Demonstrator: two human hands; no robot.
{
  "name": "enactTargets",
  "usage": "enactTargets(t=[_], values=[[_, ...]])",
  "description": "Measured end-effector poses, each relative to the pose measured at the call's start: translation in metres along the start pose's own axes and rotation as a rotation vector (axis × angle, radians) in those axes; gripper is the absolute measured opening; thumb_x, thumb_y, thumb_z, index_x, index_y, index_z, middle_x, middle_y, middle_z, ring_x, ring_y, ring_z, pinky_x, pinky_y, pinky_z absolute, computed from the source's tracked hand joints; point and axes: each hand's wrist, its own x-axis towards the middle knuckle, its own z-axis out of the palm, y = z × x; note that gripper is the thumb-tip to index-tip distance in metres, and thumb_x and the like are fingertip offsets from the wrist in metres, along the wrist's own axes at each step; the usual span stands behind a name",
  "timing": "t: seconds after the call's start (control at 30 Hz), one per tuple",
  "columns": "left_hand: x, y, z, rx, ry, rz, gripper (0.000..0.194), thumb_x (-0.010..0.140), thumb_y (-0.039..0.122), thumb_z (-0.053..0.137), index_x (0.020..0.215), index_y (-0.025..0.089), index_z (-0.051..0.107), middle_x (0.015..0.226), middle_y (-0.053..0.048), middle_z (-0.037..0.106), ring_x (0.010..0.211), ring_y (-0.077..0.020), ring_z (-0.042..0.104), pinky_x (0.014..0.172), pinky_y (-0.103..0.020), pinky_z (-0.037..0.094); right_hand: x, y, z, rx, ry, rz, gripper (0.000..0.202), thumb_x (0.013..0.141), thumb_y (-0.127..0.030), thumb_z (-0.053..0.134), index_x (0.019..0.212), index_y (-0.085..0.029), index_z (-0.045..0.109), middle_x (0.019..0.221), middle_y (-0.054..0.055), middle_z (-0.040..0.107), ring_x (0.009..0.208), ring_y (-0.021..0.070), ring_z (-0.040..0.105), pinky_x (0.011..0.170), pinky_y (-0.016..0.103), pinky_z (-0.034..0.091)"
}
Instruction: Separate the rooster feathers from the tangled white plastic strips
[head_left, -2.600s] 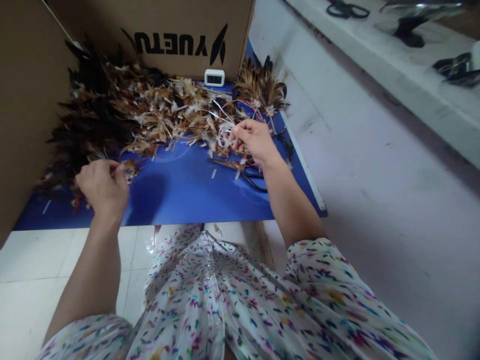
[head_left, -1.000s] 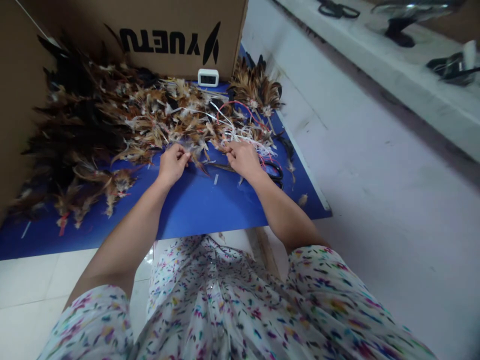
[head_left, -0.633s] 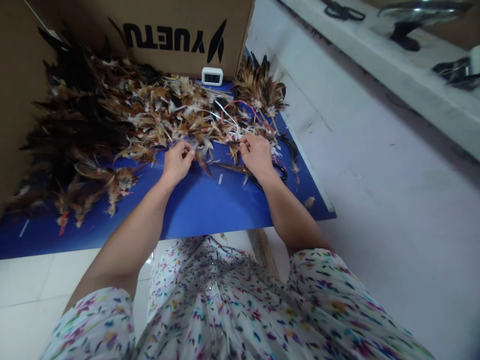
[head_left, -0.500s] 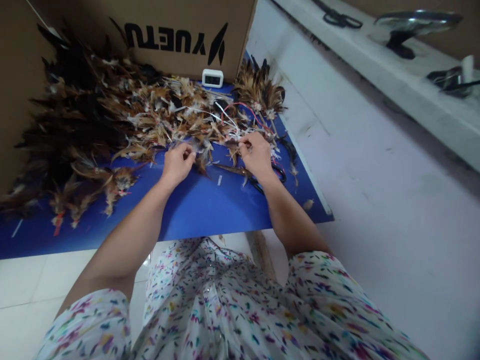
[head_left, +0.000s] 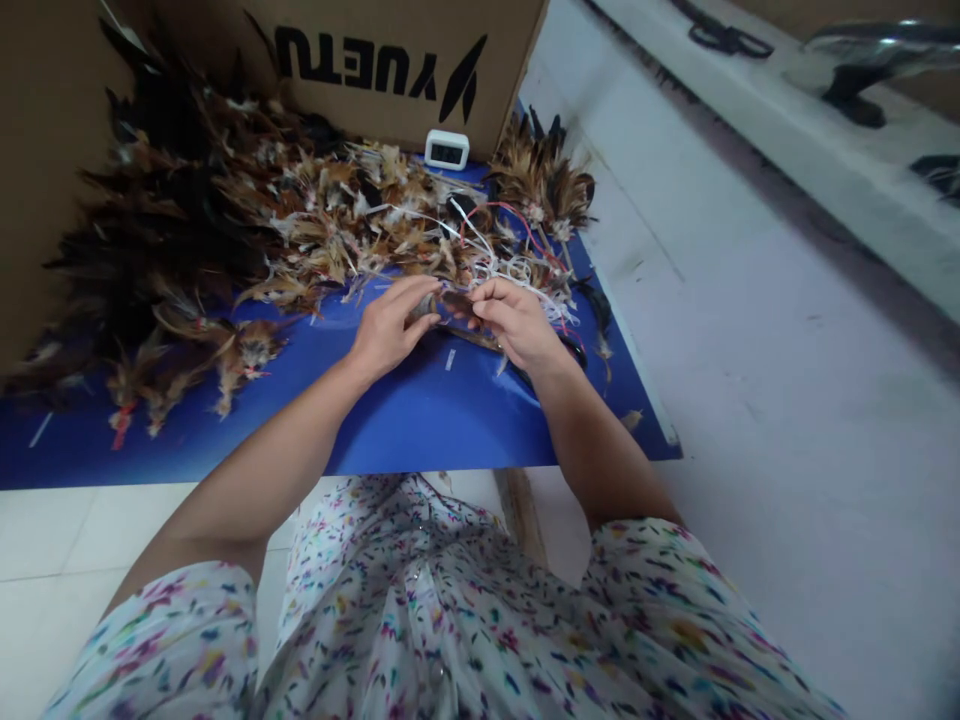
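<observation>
A blue tabletop (head_left: 435,425) fills the middle, its near edge running almost straight across and its right edge set close to a pale, lilac-grey wall (head_left: 787,420) with scuffs and dark smudges. Brown cardboard (head_left: 405,122) stands upright along the far and left sides, the far panel printed with upside-down black lettering. At far right a whitish ledge (head_left: 795,130) slants along the wall. Pale floor tiles (head_left: 67,540) show at near left, under dull, cool light
</observation>
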Motion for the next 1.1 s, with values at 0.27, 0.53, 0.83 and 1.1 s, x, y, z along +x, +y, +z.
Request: enactTargets(t=[0.27,0.53,0.83,1.1], values=[[0.002,0.003,0.001,-0.018,-0.04,-0.133,0.017,0.091,0.02,0.058,0.101,0.02,0.072,0.094,-0.006,0.075,0.087,-0.0173,0.068,0.08,-0.028,0.051,-0.004,-0.01,0.003,0.125,-0.135,0.122,0.024,0.071,-0.039,0.067,0.077,-0.023,0.05,0.078,0.004,0.068,0.08,0.0193,0.068,0.07,0.033,0.054],[0.003,0.009,-0.002,-0.04,-0.064,-0.175,0.015,0.091,0.02,0.057,0.083,0.019,0.07,0.072,-0.001,0.069,0.067,-0.014,0.06,0.071,-0.026,0.047,-0.001,-0.002,0.003,-0.102,0.065,-0.091,0.036,0.072,-0.049,0.075,0.093,-0.025,0.057,0.091,0.002,0.068,0.087,0.0176,0.066,0.074,0.031,0.054],[0.001,0.012,-0.001,-0.05,-0.137,-0.11,0.019,0.093,0.023,0.055,0.082,0.019,0.069,0.07,-0.001,0.069,0.068,-0.0144,0.061,0.073,-0.026,0.047,-0.008,-0.003,0.01,-0.51,0.022,-0.318,0.027,0.087,-0.05,0.065,0.088,-0.023,0.068,0.095,0.004,0.073,0.09,0.019,0.066,0.086,0.035,0.052],[0.002,0.005,-0.002,0.058,-0.045,-0.21,0.021,0.09,0.025,0.055,0.076,0.018,0.067,0.065,0.0,0.065,0.062,-0.0134,0.056,0.067,-0.026,0.042,0.003,0.007,-0.01,-0.668,0.236,-0.202,0.013,0.083,-0.02,0.059,0.088,-0.019,0.071,0.08,0.001,0.069,0.072,0.0154,0.06,0.074,0.031,0.048]])
